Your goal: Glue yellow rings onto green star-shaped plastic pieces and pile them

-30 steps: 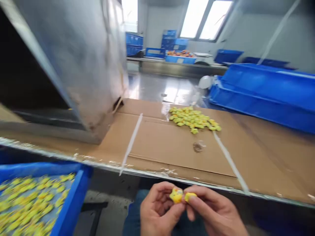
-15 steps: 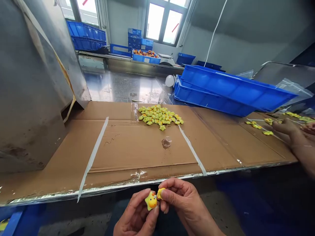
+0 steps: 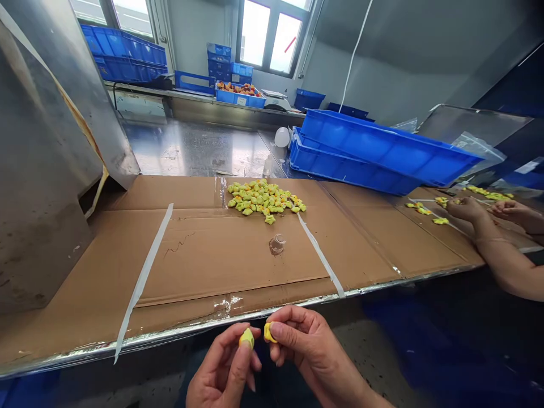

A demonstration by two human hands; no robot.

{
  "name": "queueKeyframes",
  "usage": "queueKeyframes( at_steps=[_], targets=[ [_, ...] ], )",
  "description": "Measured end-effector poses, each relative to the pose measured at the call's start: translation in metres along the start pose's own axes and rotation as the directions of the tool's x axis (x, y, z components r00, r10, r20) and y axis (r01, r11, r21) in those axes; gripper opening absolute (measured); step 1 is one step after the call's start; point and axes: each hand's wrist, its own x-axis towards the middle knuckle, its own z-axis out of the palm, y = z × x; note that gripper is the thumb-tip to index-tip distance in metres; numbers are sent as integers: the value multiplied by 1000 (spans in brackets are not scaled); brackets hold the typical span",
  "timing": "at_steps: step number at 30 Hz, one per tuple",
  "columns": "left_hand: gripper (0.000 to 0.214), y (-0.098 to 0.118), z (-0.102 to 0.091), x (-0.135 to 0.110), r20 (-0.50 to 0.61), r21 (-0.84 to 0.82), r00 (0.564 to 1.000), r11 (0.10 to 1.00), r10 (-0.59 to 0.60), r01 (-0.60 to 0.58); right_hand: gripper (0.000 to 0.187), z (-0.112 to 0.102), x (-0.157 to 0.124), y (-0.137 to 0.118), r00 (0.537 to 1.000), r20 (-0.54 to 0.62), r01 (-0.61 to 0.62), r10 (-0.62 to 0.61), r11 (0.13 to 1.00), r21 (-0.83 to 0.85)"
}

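Observation:
My left hand [image 3: 232, 362] pinches a small yellow-green star-shaped figurine [image 3: 246, 338] between thumb and fingertips, turned so its decorated front is mostly hidden. Between the thumb and fingers of my right hand [image 3: 308, 351] is a small crumpled yellow piece [image 3: 269, 333]; its exact kind is unclear. Both hands hover in front of the table edge, with a narrow gap between the two held pieces. Farther back, a pile of similar yellow-green figurines [image 3: 266, 198] lies on the cardboard. A small clear plastic cup [image 3: 278, 242] sits nearer to me on a damp-looking spot.
Brown cardboard [image 3: 204, 266] with white tape strips covers the table. Stacked blue crates [image 3: 382, 150] stand at the back right, a metal housing [image 3: 46, 187] at left. Another person's hand [image 3: 470, 212] works among figurines on the right.
My hands have drawn slightly apart. The figurine in my left hand has turned, hiding the face seen before. The view has shifted, showing more of the other person's arms.

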Motion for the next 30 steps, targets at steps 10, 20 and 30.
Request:
queueKeyframes(
  at_steps=[10,20,30],
  targets=[
    [33,9,4,4,48,-330,963,905,-267,267,22,1,-2,-6,996,13,87,-87,995,-47],
    [33,6,2,2,128,-332,939,879,-318,343,19,3,-3,-9,996,38,90,-86,992,-93],
    [32,7,10,6,108,-289,929,883,-354,370,22,-2,-2,-13,1000,22,16,-15,999,-38]
  ],
)
